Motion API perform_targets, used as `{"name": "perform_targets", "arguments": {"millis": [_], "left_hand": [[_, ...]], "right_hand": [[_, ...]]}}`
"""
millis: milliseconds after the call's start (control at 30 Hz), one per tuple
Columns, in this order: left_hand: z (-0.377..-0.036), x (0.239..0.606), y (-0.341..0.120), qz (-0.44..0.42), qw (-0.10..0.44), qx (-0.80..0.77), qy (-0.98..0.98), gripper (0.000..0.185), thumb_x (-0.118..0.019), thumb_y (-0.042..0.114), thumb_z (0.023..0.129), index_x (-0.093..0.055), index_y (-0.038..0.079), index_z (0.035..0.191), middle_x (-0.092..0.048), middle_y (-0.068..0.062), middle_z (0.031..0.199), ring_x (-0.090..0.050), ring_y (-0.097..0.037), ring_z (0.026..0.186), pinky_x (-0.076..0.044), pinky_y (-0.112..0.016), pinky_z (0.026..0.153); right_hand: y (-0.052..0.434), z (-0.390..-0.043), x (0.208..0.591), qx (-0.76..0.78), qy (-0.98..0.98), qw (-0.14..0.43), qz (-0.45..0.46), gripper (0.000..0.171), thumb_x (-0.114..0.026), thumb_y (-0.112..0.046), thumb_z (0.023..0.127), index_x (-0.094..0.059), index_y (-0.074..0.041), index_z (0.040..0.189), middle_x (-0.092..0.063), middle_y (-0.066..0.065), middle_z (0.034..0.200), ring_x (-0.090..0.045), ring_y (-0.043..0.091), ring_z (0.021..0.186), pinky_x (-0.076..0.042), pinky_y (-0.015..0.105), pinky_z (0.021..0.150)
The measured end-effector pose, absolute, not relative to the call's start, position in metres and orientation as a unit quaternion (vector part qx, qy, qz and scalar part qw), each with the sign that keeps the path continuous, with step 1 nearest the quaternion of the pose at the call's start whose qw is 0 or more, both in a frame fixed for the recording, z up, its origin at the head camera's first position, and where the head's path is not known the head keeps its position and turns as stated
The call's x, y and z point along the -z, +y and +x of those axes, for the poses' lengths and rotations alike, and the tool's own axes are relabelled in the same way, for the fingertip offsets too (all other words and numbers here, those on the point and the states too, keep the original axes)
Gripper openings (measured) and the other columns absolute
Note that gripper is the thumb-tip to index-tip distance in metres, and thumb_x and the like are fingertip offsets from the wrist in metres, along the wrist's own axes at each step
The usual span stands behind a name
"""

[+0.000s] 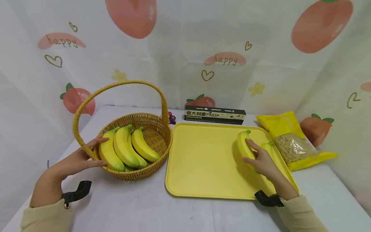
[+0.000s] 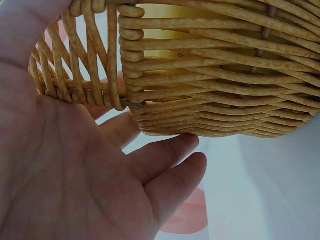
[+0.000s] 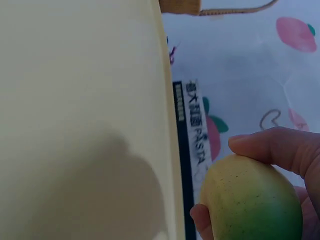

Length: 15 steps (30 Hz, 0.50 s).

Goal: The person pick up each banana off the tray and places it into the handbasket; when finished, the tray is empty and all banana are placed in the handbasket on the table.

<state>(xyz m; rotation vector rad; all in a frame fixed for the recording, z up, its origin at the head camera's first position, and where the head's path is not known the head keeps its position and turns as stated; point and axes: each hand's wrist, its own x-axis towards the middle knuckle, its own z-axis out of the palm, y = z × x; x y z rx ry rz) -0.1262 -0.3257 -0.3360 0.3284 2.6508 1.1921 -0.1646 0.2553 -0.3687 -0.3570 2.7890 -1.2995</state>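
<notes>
The right hand (image 1: 262, 161) grips a banana (image 1: 244, 147) over the right part of the yellow tray (image 1: 203, 161). Its fingers are curled around the fruit: in the right wrist view the thumb (image 3: 280, 147) lies over the top of the banana (image 3: 252, 200) and another fingertip shows under it. The stem end of the banana points away from the person, beyond the fingertips. Just behind the knuckles a second banana (image 1: 268, 147) lies on the tray, near its right rim.

The left hand (image 1: 79, 158) rests on the outer wall of the basket (image 1: 156, 129), on its left side. The fingers (image 2: 165, 155) are straight and a little apart, and they touch the woven wall (image 2: 215, 85) from outside; the thumb reaches over the rim toward the fruit. Inside the basket, just past the fingertips, lie three bananas (image 1: 124, 148) side by side, stems pointing away. The arched handle (image 1: 121, 84) stands over them.

Beyond the tray, far from both hands, a dark pasta box (image 1: 215, 115) lies along the backdrop. Right of the right hand, beside the tray, lies a yellow bag (image 1: 285, 129) with a clear window. All stands on a white table (image 1: 145, 209).
</notes>
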Motion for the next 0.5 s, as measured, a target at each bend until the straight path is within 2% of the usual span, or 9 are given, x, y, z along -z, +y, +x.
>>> {"name": "perform_targets", "arguments": {"millis": [67, 200, 500], "left_hand": [[-0.126, 0.335, -0.325, 0.113, 0.106, -0.404, 0.902, 0.08, -0.068, 0.02, 0.084, -0.019, 0.016, 0.148, 0.001, -0.027, 0.154, -0.008, -0.054, 0.134, -0.024, -0.074, 0.094], [-0.127, 0.335, -0.324, 0.113, 0.107, -0.406, 0.901, 0.079, -0.068, 0.019, 0.084, -0.02, 0.015, 0.147, 0.0, -0.027, 0.154, -0.007, -0.054, 0.135, -0.024, -0.074, 0.095], [-0.127, 0.336, -0.324, 0.11, 0.107, -0.402, 0.903, 0.08, -0.068, 0.019, 0.084, -0.019, 0.014, 0.147, -0.001, -0.028, 0.153, -0.01, -0.055, 0.134, -0.025, -0.074, 0.094]], "right_hand": [[0.249, -0.166, 0.365, 0.424, 0.896, 0.02, -0.131, 0.071, -0.064, -0.009, 0.087, -0.024, 0.004, 0.145, -0.018, 0.028, 0.15, -0.029, 0.047, 0.133, -0.04, 0.005, 0.086], [0.23, -0.168, 0.357, 0.446, 0.88, 0.034, -0.161, 0.072, -0.064, -0.007, 0.086, -0.024, 0.002, 0.145, -0.016, 0.027, 0.152, -0.032, 0.046, 0.132, -0.04, 0.004, 0.083], [0.179, -0.176, 0.347, 0.49, 0.841, 0.075, -0.216, 0.072, -0.065, -0.004, 0.085, -0.027, -0.004, 0.146, -0.015, 0.021, 0.154, -0.04, 0.042, 0.129, -0.047, 0.011, 0.08]]}}
